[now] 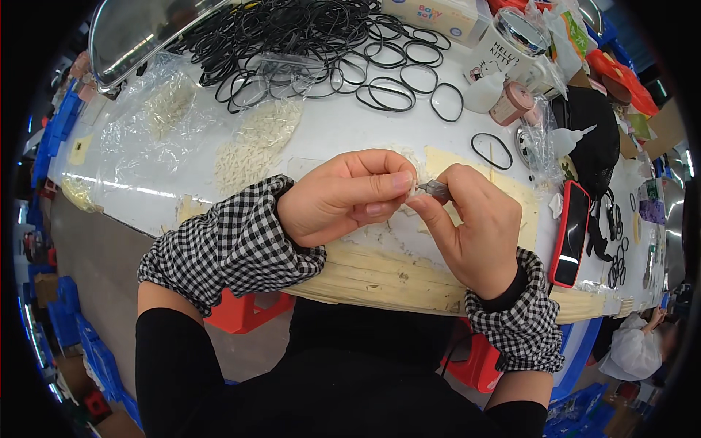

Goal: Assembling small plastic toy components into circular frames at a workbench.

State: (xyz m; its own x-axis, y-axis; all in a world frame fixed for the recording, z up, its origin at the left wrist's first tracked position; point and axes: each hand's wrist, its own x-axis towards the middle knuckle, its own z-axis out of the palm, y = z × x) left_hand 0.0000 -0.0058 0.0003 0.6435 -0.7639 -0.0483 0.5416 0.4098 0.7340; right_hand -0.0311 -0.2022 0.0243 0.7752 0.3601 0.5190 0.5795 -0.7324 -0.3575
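Left hand (pixel 339 196) pinched together on a small white piece (pixel 414 187), which sits at its fingertips, toward the right hand (pixel 478 228); long axis too small to tell. Right fingers clamped on a grey metal tool (pixel 436 190), just right of the piece; contact unclear.

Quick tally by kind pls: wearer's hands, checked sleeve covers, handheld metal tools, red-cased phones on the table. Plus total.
Bare hands: 2 (left hand, right hand)
Black-and-white checked sleeve covers: 2 (left sleeve cover, right sleeve cover)
Metal tool, in the right hand: 1
Red-cased phone: 1
Total: 6
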